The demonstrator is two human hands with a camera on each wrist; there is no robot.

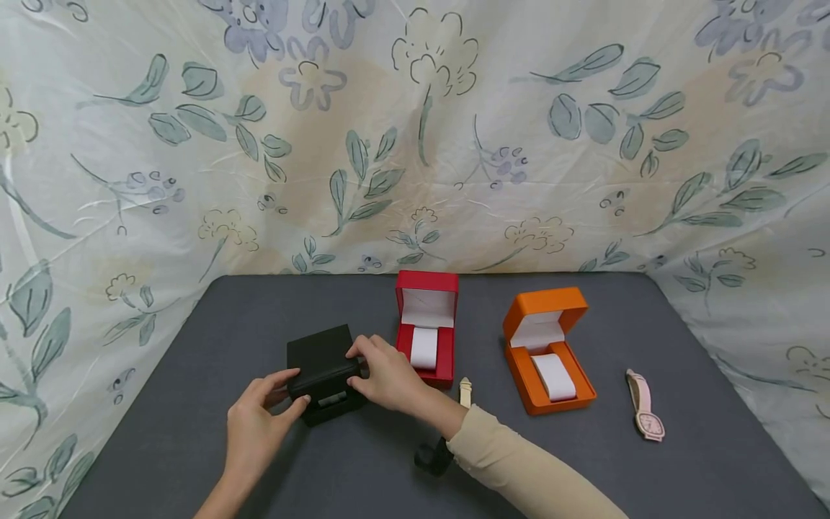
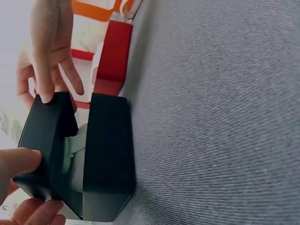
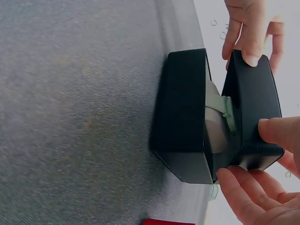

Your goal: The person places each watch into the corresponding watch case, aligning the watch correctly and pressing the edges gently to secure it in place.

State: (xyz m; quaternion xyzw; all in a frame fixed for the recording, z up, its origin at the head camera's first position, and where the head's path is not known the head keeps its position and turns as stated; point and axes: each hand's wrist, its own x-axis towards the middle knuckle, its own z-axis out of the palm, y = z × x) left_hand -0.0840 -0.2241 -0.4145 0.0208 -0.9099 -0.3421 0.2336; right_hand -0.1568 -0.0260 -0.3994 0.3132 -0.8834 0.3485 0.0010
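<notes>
A dark grey surface stands before a white floral cloth hung as a backdrop. The red box, lid raised, serves as reference.

The black box sits to its left and slightly nearer the person. Left hand: thumb and fingers curled about the near left corner of the lid, pinching it. Right hand: a similar pinch at the lid's right end. Gripping both ends appears intended to keep the lid level, the base resting on the surface. The orange box, right of the red one, also stands open; both face the person, presumably for easy access to their white cushions. A pink watch lies farther right of the red box. A cream strap shows just off the red box's near right corner; the right forearm hides the rest.

Condition of the black box: smooth dark exterior, square edges, no damage noted. The lid is partly open. Inside, a pale green strap passes around a light cushion; a watch face cannot be made out.
</notes>
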